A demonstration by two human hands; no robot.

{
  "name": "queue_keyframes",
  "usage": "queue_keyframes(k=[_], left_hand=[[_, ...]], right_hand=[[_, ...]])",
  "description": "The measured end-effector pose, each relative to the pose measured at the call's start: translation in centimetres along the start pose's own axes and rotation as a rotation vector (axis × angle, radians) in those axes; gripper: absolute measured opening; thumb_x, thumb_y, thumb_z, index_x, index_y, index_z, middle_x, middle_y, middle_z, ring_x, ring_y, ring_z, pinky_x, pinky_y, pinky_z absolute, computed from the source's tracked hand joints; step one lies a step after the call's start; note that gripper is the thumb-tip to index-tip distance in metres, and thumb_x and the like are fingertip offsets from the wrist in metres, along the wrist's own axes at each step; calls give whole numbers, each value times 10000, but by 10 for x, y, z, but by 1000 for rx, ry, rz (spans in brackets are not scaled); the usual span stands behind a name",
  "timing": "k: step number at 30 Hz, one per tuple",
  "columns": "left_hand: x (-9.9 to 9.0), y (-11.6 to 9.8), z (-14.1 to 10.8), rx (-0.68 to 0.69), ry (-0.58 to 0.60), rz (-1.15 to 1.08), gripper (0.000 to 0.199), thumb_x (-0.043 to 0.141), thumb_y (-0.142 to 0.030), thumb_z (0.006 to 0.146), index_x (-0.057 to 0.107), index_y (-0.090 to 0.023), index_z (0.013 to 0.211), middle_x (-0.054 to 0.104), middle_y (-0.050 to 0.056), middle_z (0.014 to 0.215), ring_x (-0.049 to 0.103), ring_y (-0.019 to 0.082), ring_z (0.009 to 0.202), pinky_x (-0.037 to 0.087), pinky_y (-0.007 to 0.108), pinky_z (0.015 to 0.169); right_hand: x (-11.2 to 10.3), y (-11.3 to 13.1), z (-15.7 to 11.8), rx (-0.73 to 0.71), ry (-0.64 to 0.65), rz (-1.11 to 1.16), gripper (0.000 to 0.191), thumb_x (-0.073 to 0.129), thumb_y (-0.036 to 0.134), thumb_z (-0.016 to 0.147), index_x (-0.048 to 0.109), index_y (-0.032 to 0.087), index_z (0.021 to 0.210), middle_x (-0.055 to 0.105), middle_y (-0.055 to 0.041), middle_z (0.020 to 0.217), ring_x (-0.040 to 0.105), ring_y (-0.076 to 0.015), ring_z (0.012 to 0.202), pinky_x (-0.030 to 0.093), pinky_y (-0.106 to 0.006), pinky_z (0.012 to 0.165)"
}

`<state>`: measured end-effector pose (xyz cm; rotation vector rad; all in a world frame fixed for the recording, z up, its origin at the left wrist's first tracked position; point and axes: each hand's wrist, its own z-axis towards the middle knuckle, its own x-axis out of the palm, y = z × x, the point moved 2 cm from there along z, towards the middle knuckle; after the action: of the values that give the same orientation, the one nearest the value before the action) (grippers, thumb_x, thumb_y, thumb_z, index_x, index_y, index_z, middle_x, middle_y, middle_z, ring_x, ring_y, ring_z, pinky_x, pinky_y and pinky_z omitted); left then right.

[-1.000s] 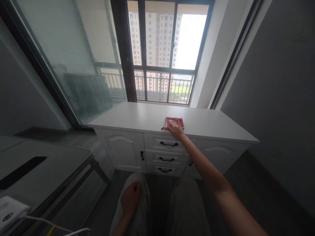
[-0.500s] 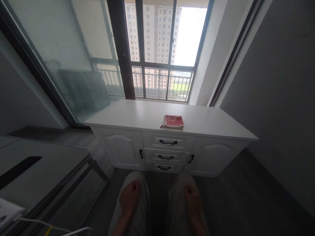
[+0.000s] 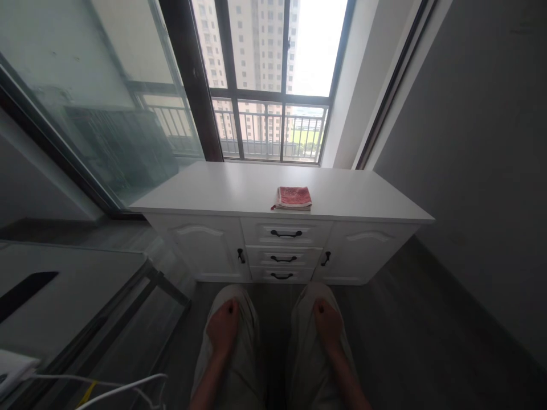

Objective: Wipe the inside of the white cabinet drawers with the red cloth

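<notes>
Resting on my left knee is my left hand point(image 3: 223, 326), curled into a fist with nothing seen in it. My right hand point(image 3: 329, 324) lies on the right knee, also closed like a fist and holding nothing visible. In front of my knees stands a white cabinet point(image 3: 205, 188) with dark handles; its doors and drawers are closed. A folded red cloth point(image 3: 294, 196) with pale edges lies flat on the cabinet top, near the front edge and well beyond both hands.
At the left stands a table point(image 3: 94, 279) with a dark flat object point(image 3: 28, 290) on it. White cables point(image 3: 123, 388) cross the lower left corner. Behind the cabinet are a window and a glass panel; a grey wall is at the right.
The view has shifted slightly, so the cabinet and cloth appear a little higher and further left. Both hands remain closed on the knees.
</notes>
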<state>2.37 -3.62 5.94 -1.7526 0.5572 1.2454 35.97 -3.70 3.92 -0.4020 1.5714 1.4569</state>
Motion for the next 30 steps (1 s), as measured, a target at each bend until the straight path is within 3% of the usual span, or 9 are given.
queue_keyframes(k=[30], left_hand=[[-10,-4,-2,-59,-2,68,544,320,-514,1021,790,-240,1025,777,114,959,662,253,778,328,317,650]], right_hand=[[3,-4,1,4,-32,-5,510,319,544,950,580,238,637,661,-104,681,583,-246,608,264,-338,613]])
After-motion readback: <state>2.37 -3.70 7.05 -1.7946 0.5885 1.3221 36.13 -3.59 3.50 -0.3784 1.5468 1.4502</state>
